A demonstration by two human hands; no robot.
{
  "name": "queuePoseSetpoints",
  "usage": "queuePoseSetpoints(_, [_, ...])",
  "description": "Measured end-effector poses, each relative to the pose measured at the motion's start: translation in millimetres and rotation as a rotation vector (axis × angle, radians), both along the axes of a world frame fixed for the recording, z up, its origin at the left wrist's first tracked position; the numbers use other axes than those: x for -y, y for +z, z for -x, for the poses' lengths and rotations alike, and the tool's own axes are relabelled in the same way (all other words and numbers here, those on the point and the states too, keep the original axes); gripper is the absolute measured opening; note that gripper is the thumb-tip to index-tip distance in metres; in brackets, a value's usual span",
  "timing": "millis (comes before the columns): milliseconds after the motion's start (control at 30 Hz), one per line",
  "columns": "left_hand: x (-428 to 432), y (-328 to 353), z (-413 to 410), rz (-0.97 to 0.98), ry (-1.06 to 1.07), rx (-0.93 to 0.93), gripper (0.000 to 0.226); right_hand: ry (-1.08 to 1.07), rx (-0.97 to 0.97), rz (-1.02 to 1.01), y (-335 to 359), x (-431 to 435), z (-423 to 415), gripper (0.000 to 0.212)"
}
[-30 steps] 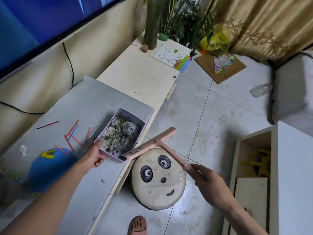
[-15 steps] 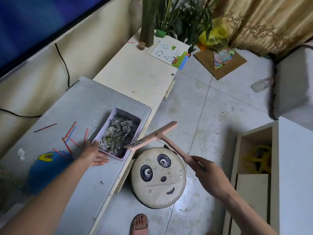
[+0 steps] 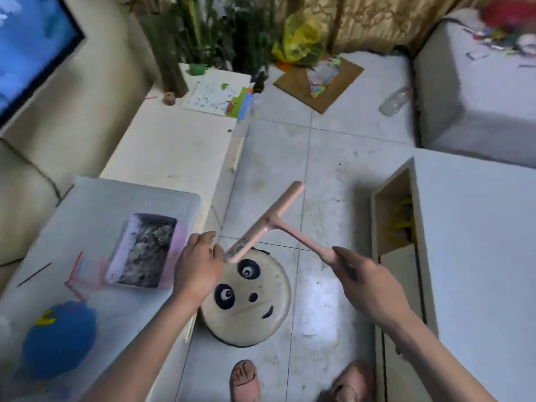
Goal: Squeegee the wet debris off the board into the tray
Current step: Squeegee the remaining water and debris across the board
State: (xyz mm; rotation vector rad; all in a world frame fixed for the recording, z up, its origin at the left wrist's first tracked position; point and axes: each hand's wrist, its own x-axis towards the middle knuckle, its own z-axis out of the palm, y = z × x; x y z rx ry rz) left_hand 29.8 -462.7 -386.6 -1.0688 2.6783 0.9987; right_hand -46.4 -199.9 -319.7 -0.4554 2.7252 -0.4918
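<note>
The board (image 3: 95,204) lies left of the stool (image 3: 255,320), its near and left edges cut off by the frame. On it, up and left of the stool, sits the tray (image 3: 115,258) holding grey debris (image 3: 148,250), which is blurred. The squeegee (image 3: 269,224) is held in the air over the stool's far edge, off the board. The right hand (image 3: 368,282), right of the stool, has its fingers wrapped round the handle. The left hand (image 3: 200,262), at the stool's left edge, curls its fingers at the blade's near tip. Its back hides whether they pinch the blade.
</note>
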Motion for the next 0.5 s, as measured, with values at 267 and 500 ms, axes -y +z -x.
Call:
queuePoseSetpoints(267, [-165.8,1.0,117.1,-0.019,-0.397,0.031,0.041,-0.15,-0.084,-0.055,16.7,-150.3,42.3,0.033])
queuePoseSetpoints(500, [-318.4,-13.3,189.2,-0.01,-0.562,0.065,0.021,-0.26,-0.084,-0.072,-8.4,-294.7,84.3,0.035])
